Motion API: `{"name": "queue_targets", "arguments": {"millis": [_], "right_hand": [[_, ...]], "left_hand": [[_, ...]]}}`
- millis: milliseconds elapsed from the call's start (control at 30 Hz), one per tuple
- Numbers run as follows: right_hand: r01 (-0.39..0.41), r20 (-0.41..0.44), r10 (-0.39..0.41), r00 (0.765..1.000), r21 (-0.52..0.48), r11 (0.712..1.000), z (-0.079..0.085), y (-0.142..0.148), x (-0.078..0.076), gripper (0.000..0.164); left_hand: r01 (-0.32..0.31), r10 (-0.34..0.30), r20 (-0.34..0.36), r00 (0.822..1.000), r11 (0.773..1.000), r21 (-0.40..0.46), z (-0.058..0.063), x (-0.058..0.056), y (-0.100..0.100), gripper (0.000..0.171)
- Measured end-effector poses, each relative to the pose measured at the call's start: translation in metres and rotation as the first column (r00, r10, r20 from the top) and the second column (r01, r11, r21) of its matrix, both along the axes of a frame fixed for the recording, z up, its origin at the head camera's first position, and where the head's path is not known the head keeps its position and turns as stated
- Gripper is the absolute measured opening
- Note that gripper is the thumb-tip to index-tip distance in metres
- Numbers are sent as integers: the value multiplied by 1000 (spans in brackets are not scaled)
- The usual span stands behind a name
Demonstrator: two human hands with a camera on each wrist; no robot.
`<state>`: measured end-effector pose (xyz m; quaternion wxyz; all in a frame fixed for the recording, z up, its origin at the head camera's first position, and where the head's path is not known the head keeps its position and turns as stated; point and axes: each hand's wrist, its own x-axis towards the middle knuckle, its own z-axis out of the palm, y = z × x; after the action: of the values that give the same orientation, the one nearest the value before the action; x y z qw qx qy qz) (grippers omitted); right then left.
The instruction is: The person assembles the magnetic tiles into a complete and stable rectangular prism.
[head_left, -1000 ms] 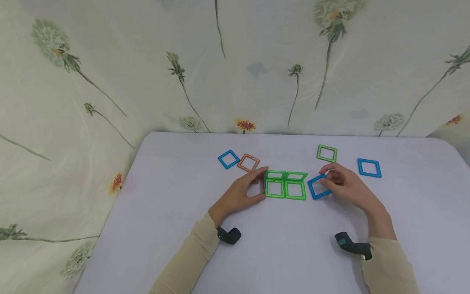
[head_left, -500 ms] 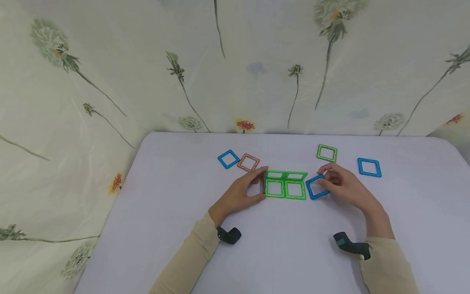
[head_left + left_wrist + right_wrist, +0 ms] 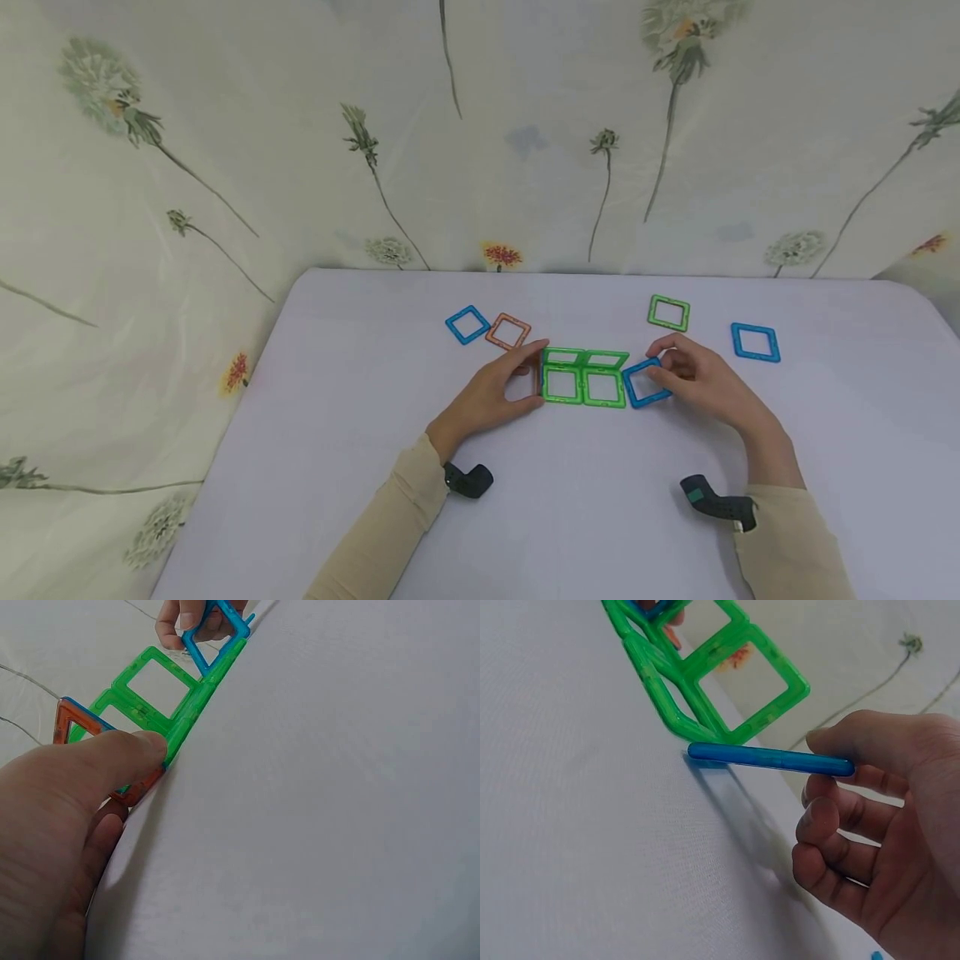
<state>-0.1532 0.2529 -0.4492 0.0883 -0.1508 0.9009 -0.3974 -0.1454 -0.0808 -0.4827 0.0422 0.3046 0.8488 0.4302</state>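
Green magnetic tiles (image 3: 581, 386) are joined in a group: two lie flat at the front and two stand tilted along the back. At the group's left end an orange magnetic tile (image 3: 63, 724) stands upright, with blue showing behind it. My left hand (image 3: 486, 398) grips this end between thumb and fingers. At the other end my right hand (image 3: 701, 379) pinches a blue magnetic tile (image 3: 769, 758) by its outer edge. This tile is tilted above the table, its inner edge right at the green group. Whether they touch I cannot tell.
Behind my left hand lie a blue tile (image 3: 458, 314) and an orange tile (image 3: 517, 320). A green tile (image 3: 667, 326) and another blue tile (image 3: 756, 357) lie at the back right of the white table (image 3: 570, 517). Beyond the table hangs a flowered cloth (image 3: 525, 192).
My right hand has shifted slightly left with the blue tile, bringing it up to the right edge of the green group. The left hand and the green tiles have stayed in place.
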Motion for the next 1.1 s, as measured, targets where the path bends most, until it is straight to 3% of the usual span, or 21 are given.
{"name": "queue_targets", "arguments": {"millis": [800,1100], "right_hand": [[-8,37,8,999,-15,1000,2,-7,6,25],[-11,13,11,1000,-10,1000,0,-8,5,25]], "left_hand": [[11,-11,-11,1000,1000,6,-1,1,0,80],[9,-9,-17,1000,1000,4,-2,1,0,81]]}}
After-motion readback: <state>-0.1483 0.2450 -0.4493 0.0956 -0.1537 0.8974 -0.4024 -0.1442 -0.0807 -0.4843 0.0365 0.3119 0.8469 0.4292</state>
